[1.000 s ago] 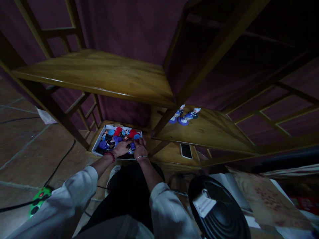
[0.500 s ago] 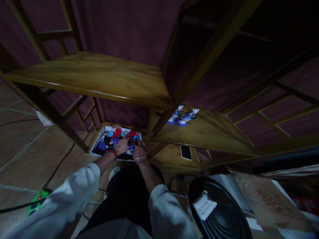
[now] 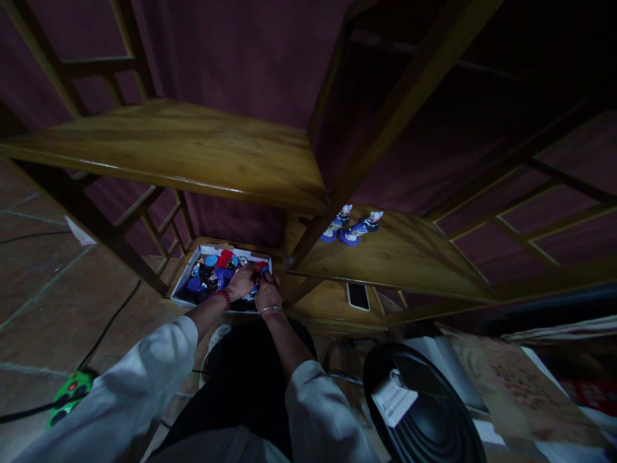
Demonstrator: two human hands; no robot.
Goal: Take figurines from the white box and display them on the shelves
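Low on the shelf unit stands a shallow white box (image 3: 182,287) filled with small figurines (image 3: 222,276) on round red, blue, purple and black bases. My left hand (image 3: 241,283), with a red bead bracelet at the wrist, is over the right part of the box, its fingers curled in towards the other hand. My right hand (image 3: 268,296), wearing a silver bangle, is close beside it at the box's right end, fingers bent around a figurine with a blue part (image 3: 264,271) showing. What the left fingertips grip is hidden.
Several purple- and dark-based figurines (image 3: 353,234) are on the middle wooden shelf (image 3: 400,263) to the right. A phone (image 3: 358,296) lies on the lower board. A wooden post (image 3: 313,243) rises between. A black stool (image 3: 429,411) stands at right; a green power strip (image 3: 72,393) lies on the floor.
Both hands have drawn slightly closer together over the box's right end, the left one moving a little right. The view has shifted slightly.
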